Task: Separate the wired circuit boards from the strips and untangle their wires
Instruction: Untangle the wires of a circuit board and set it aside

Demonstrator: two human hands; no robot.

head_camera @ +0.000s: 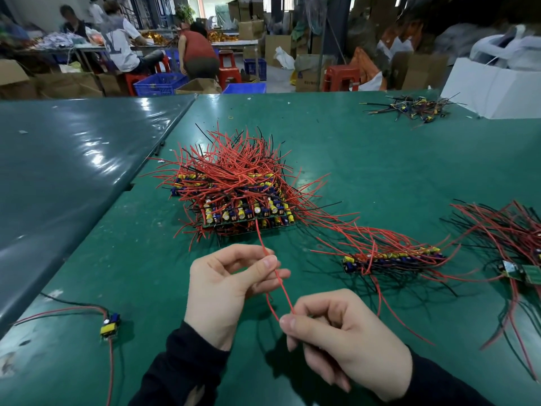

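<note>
Nearest the viewer, two bare hands in dark sleeves work above the near edge of a green table (380, 159). The right hand (345, 341) has its fingers curled, thumb and forefinger pinching the near end of a single red wire (282, 284). The left hand (222, 288) is curled too, its thumb and fingers pinching the same wire further along. From there the wire runs up and away to the front edge of a large stack of circuit board strips (243, 200) in the middle of the table, buried under a bristling tangle of red and black leads. Near the left edge lies one separated board (110, 325) with its red and black wires trailing. To the right of the hands lies a single strip (392, 259) of boards, its leads fanned out, and a further tangle (515, 244) sits at the right edge. At the far right corner is a small pile of dark wired parts (415, 108). The wire looks light, thin and springy, likely to snag; the boards seem brittle, so gripping near the solder joint appears safest.
</note>
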